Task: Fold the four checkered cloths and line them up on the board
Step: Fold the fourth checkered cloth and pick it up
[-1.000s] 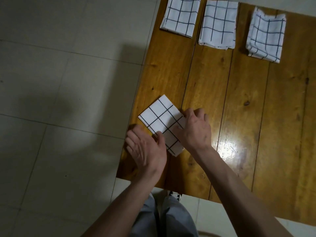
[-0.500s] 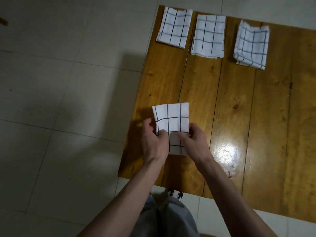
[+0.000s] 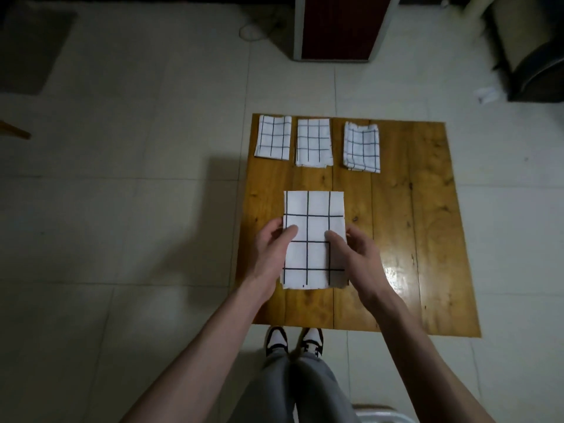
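Both hands hold a folded cloth (image 3: 314, 227) above the middle of the board (image 3: 427, 227). The left hand (image 3: 271, 251) pinches the cloth's left edge, thumb on top and fingers curled underneath. The right hand (image 3: 357, 254) pinches the right edge the same way, its thumb lying across the upper face. The cloth is a tall rectangle, white with dark grid lines, its long sides running near to far (whether its near edge touches the wood I cannot tell).

Three more folded cloths lie in a row along the far edge of the board, toward its left side. The left cloth (image 3: 273, 137) sits at the far left corner, the middle cloth (image 3: 313, 141) just beside it, and the right cloth (image 3: 362, 147) a little further along, with a tighter grid and looser edges. The far right part of the board is bare wood, with a glare patch near the right hand.

The board rests on a tiled floor (image 3: 122, 178). Two black and white shoes (image 3: 294, 341) stand at its near edge. A dark red cabinet (image 3: 341, 25) stands far beyond the board.
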Action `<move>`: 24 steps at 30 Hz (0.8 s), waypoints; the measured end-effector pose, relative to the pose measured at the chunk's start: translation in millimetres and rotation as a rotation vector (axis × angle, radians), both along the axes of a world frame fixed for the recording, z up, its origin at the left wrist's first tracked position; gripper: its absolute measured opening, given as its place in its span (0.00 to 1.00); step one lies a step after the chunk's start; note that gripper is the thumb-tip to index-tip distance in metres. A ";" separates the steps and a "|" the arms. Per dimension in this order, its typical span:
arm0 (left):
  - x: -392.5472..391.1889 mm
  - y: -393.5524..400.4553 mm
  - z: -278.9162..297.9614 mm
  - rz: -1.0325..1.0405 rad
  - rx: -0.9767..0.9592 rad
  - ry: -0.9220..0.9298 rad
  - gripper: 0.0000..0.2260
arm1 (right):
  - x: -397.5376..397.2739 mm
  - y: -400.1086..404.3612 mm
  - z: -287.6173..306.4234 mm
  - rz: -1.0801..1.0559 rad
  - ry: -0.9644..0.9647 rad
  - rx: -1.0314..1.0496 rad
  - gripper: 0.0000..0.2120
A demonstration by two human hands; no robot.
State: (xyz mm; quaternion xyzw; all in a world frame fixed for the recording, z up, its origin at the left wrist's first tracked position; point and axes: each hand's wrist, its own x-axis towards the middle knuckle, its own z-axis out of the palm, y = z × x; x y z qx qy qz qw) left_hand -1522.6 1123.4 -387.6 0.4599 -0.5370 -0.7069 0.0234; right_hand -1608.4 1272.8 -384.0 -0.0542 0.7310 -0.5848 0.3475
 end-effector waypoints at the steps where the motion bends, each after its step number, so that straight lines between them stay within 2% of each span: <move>1: -2.0 -1.3 13.3 -0.028 -0.019 0.024 0.11 | -1.0 2.2 12.6 -0.014 0.011 -0.007 0.08; 3: -7.0 -3.0 36.1 -0.093 -0.056 0.078 0.10 | -2.7 8.2 35.7 -0.057 0.021 -0.030 0.08; 6: -15.0 -2.6 64.1 -0.167 -0.088 0.129 0.15 | -5.9 18.2 64.3 -0.108 0.054 -0.060 0.05; 8: -19.2 0.7 80.4 -0.212 -0.110 0.158 0.14 | -7.2 25.7 77.3 -0.131 0.063 -0.064 0.06; 11: -26.6 10.0 96.8 -0.263 -0.138 0.183 0.21 | -12.6 39.3 91.1 -0.188 0.097 -0.065 0.07; 15: -39.8 28.8 103.9 -0.316 -0.123 0.220 0.10 | -22.1 61.5 105.6 -0.241 0.133 -0.058 0.06; 24: -91.3 113.0 121.3 -0.327 -0.173 0.229 0.07 | -61.6 146.5 113.5 -0.354 0.166 -0.052 0.05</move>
